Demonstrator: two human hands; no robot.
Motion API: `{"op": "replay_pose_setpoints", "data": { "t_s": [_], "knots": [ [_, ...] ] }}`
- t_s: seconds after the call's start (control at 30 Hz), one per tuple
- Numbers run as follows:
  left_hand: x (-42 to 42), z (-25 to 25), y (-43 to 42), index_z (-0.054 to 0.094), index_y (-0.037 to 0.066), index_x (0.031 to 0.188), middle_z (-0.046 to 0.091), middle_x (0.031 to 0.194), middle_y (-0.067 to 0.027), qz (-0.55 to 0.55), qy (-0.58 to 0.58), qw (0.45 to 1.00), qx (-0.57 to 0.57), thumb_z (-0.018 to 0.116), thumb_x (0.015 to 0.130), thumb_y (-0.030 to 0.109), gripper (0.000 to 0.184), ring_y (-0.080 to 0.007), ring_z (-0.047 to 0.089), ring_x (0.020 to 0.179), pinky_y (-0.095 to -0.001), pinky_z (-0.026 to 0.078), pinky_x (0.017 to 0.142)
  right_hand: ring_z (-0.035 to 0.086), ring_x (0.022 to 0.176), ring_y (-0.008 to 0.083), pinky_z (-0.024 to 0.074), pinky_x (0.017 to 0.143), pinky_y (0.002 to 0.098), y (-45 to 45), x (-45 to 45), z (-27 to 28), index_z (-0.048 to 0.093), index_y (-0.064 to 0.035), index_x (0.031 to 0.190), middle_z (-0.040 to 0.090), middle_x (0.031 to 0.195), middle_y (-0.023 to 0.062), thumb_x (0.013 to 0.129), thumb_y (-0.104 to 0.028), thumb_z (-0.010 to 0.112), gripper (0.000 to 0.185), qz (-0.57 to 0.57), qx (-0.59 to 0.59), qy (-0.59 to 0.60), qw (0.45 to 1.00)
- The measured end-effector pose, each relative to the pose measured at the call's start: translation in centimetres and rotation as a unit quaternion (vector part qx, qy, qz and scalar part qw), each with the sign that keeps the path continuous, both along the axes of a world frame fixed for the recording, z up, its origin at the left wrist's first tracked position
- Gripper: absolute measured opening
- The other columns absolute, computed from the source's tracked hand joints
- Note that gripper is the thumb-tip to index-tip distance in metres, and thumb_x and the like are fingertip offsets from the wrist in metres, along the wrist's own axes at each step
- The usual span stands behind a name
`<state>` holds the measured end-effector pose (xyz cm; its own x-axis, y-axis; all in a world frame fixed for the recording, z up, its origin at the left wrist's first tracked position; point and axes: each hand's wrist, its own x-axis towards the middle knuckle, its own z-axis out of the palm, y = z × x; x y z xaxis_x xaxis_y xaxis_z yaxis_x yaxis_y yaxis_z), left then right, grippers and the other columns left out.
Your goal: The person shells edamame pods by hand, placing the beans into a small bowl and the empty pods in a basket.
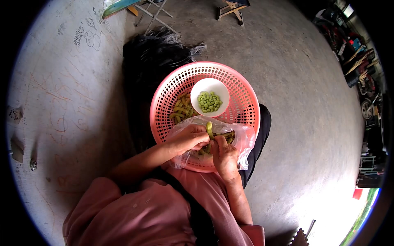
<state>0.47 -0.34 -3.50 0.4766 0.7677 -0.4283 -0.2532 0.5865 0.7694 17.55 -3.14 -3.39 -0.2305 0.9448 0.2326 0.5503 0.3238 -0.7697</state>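
A green bean pod [209, 129] stands upright between my two hands, pinched by the fingers of both. My left hand [192, 138] is closed on it from the left, and my right hand [224, 155] is closed at its lower end. Beneath them a clear plastic bag [245, 141] lies open with more pods [230, 136] inside. The bag rests in the near part of a pink perforated basket [243, 84] on my lap. A white bowl [197, 87] holding several shelled green beans [209, 101] sits in the basket, beside loose pods or shells [180, 108].
A pale wall [61, 102] with scribbles runs along the left. Black fringed material [152, 53] lies beyond the basket. Folding stools [233, 11] stand on the concrete floor [303, 110] at the top. Cluttered items and a wheel [367, 110] line the right side.
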Motion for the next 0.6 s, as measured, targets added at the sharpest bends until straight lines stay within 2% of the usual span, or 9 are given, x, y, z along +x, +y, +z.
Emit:
{"op": "replay_pose_setpoints", "data": {
  "t_s": [0.17, 0.23, 0.37, 0.47, 0.57, 0.6],
  "knots": [
    [0.5, 0.4, 0.0, 0.056, 0.003, 0.075, 0.05, 0.067, 0.0007, 0.016, 0.041, 0.999, 0.001, 0.054, 0.087, 0.007, 0.013, -0.0051, 0.04, 0.052, -0.0211, 0.029, 0.045, 0.06, 0.053, 0.0252, 0.0462, 0.051, 0.0377, -0.1, -0.2, -0.2, 0.054, -0.0055, 0.086, 0.057, 0.059, 0.0109, 0.092, -0.012, 0.056, 0.01, -0.014, 0.043, -0.041, 0.998],
    [0.8, 0.7, -0.2, 0.056, 0.003, 0.075, 0.05, 0.068, 0.0009, 0.028, 0.074, 0.997, 0.002, 0.054, 0.087, 0.007, 0.012, -0.0051, 0.04, 0.053, -0.0211, 0.029, 0.045, 0.056, 0.05, 0.0215, 0.0444, 0.05, 0.0353, -0.1, -0.1, -0.1, 0.053, -0.005, 0.085, 0.055, 0.057, 0.009, 0.094, -0.012, 0.054, 0.012, -0.008, -0.004, 0.024, 1.0],
    [0.8, -0.2, -0.2, 0.056, 0.004, 0.078, 0.051, 0.07, 0.0008, 0.012, -0.001, 1.0, -0.002, 0.053, 0.088, 0.007, 0.01, -0.0056, 0.04, 0.054, -0.0206, 0.031, 0.046, 0.049, 0.052, 0.0147, 0.0411, 0.051, 0.031, -0.1, 0.3, 0.9, 0.052, -0.0037, 0.084, 0.05, 0.057, 0.0051, 0.097, -0.012, 0.05, 0.016, -0.001, -0.163, 0.14, 0.977],
    [0.7, -0.2, -0.2, 0.056, 0.004, 0.083, 0.053, 0.071, -0.0002, 0.008, -0.025, 1.0, -0.01, 0.053, 0.091, 0.01, 0.01, -0.0063, 0.041, 0.053, -0.0202, 0.032, 0.047, 0.047, 0.055, 0.012, 0.0401, 0.052, 0.0295, 0.1, 0.3, 0.0, 0.052, -0.0033, 0.084, 0.048, 0.059, 0.0033, 0.097, -0.012, 0.049, 0.017, 0.003, -0.116, 0.159, 0.98],
    [0.6, 0.1, -0.1, 0.057, 0.003, 0.089, 0.056, 0.073, -0.002, 0.031, -0.008, 0.999, 0.007, 0.053, 0.094, 0.014, 0.012, -0.0075, 0.047, 0.054, -0.0203, 0.035, 0.047, 0.054, 0.057, 0.0156, 0.0423, 0.053, 0.0321, 0.4, -0.1, -1.8, 0.052, -0.0037, 0.082, 0.052, 0.06, 0.0069, 0.095, -0.013, 0.052, 0.017, -0.045, 0.029, 0.106, 0.993],
    [0.7, 0.2, -0.1, 0.058, 0.003, 0.092, 0.057, 0.075, -0.0027, 0.045, 0.007, 0.999, 0.019, 0.053, 0.095, 0.015, 0.013, -0.008, 0.049, 0.055, -0.0206, 0.036, 0.047, 0.055, 0.057, 0.018, 0.0432, 0.052, 0.0333, 0.4, -0.3, -1.4, 0.051, -0.0041, 0.08, 0.053, 0.06, 0.0079, 0.094, -0.013, 0.054, 0.017, -0.041, 0.043, 0.034, 0.998]
  ]
}}
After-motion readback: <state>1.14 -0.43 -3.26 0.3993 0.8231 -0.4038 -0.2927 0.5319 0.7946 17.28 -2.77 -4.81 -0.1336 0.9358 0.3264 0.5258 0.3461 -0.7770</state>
